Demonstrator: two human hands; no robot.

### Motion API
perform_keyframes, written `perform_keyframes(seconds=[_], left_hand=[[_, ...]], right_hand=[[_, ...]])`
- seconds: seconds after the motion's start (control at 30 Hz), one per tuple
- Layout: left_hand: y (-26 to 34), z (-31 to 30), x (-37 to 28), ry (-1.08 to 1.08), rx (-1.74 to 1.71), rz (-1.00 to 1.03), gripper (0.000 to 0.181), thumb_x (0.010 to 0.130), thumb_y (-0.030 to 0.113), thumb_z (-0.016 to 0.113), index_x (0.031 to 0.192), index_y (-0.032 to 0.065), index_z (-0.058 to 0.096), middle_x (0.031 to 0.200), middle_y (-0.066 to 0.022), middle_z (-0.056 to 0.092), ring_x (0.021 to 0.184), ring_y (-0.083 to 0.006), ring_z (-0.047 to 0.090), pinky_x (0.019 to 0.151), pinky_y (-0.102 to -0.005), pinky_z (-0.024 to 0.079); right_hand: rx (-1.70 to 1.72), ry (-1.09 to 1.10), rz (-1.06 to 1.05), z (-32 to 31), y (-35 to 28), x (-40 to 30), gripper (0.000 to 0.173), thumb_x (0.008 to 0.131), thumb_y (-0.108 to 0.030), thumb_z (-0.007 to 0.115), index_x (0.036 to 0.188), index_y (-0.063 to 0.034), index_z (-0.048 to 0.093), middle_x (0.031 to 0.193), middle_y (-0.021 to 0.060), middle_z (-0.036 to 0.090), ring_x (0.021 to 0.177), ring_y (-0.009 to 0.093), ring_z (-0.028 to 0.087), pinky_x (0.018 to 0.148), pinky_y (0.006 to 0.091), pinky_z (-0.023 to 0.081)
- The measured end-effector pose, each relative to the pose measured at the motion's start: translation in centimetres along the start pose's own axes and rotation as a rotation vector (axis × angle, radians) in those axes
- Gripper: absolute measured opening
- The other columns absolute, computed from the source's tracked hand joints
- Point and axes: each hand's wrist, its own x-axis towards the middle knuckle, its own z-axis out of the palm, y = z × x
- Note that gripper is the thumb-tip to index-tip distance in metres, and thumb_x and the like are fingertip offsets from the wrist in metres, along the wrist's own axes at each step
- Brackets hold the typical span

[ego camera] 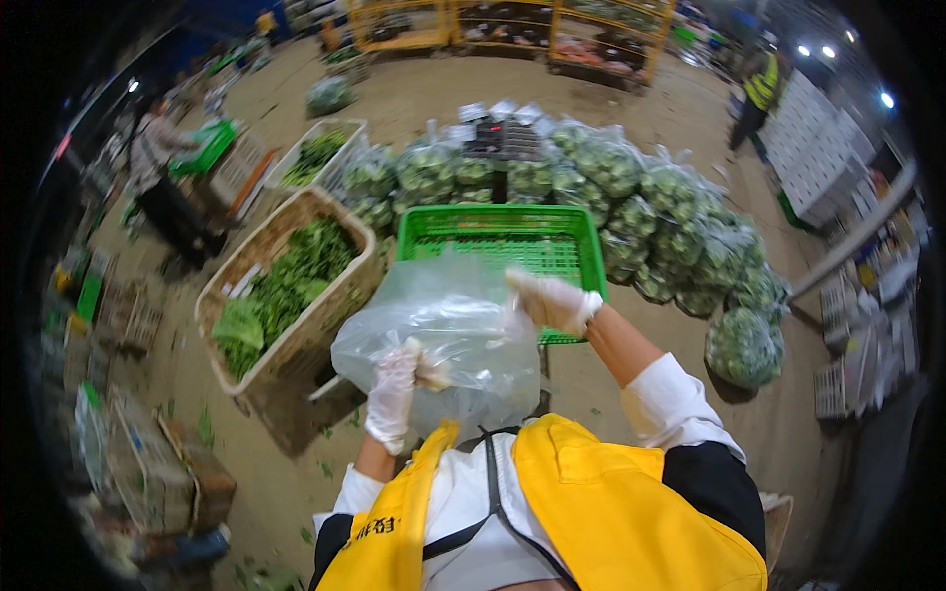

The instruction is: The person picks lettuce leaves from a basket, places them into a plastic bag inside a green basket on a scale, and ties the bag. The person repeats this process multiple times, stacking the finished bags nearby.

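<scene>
A large clear plastic bag hangs in front of my chest, over the near left part of a green plastic crate. My left hand, in a thin clear glove, grips the bag low on its near side. My right hand, gloved too, is at the bag's right side above the crate; it is blurred, and whether its fingers hold the film cannot be told. Through the mesh of the crate no load shows in the visible part. Behind the crate stands a scale with a lit red display.
Bagged green vegetables are piled in an arc behind and to the right. A tan plastic tub of leafy greens stands at the left, a white crate of greens beyond it. One person is far left, another in a yellow vest far right.
</scene>
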Motion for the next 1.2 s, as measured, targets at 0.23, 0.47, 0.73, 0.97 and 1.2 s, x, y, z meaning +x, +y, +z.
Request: perform_keyframes(seconds=[0.23, 0.47, 0.73, 0.97, 1.2], left_hand=[[3.1, 2.7, 4.5, 0.188, -0.257, 0.182, 0.023, 0.091, 0.029, 0.056, 0.095, 0.0072, 0.061, 0.083, 0.0000, 0.060, 0.072, -0.0092, 0.053, 0.064, -0.0231, 0.044], [8.1, 2.4, 5.6, 0.245, -0.362, 0.237, 0.034, 0.090, 0.035, 0.056, 0.105, 0.0046, 0.056, 0.098, -0.0069, 0.058, 0.091, -0.0169, 0.056, 0.081, -0.0299, 0.048], [5.0, -9.6, 3.8, 0.098, -0.323, 0.410, 0.046, 0.090, 0.040, 0.052, 0.120, 0.0061, 0.049, 0.113, -0.0114, 0.058, 0.104, -0.0246, 0.054, 0.092, -0.0365, 0.043], [-7.5, -3.8, 7.9, -0.294, 0.457, 0.116, 0.059, 0.086, 0.042, 0.055, 0.129, 0.0041, 0.039, 0.125, -0.0141, 0.048, 0.115, -0.0286, 0.045, 0.097, -0.0394, 0.038], [-2.9, -2.0, 15.1, -0.146, 0.733, 0.398, 0.066, 0.085, 0.043, 0.056, 0.133, 0.0032, 0.034, 0.132, -0.0159, 0.041, 0.121, -0.0311, 0.039, 0.100, -0.0400, 0.035]], right_hand=[[-0.475, 1.115, -1.359, 0.2, -0.4, -5.3, 0.037, 0.077, -0.010, 0.066, 0.112, -0.0039, 0.056, 0.112, 0.0089, 0.058, 0.098, 0.023, 0.057, 0.085, 0.0318, 0.044], [-0.461, 0.443, -0.871, 12.0, 4.7, 0.0, 0.028, 0.083, -0.017, 0.054, 0.106, -0.0035, 0.060, 0.106, 0.0128, 0.062, 0.101, 0.025, 0.059, 0.089, 0.0317, 0.045], [0.148, 0.444, -0.522, 6.9, 9.9, 5.6, 0.036, 0.083, -0.025, 0.054, 0.114, -0.0049, 0.054, 0.114, 0.0134, 0.057, 0.107, 0.026, 0.054, 0.093, 0.0339, 0.042], [0.304, 0.675, -0.394, 0.1, 13.8, 2.8, 0.044, 0.083, -0.031, 0.053, 0.120, -0.0062, 0.049, 0.121, 0.0138, 0.052, 0.113, 0.027, 0.049, 0.095, 0.0358, 0.040], [-0.081, 1.236, -0.605, -8.9, 8.1, -2.2, 0.053, 0.083, -0.037, 0.053, 0.127, -0.0075, 0.043, 0.128, 0.0142, 0.047, 0.118, 0.028, 0.045, 0.098, 0.0378, 0.037]])
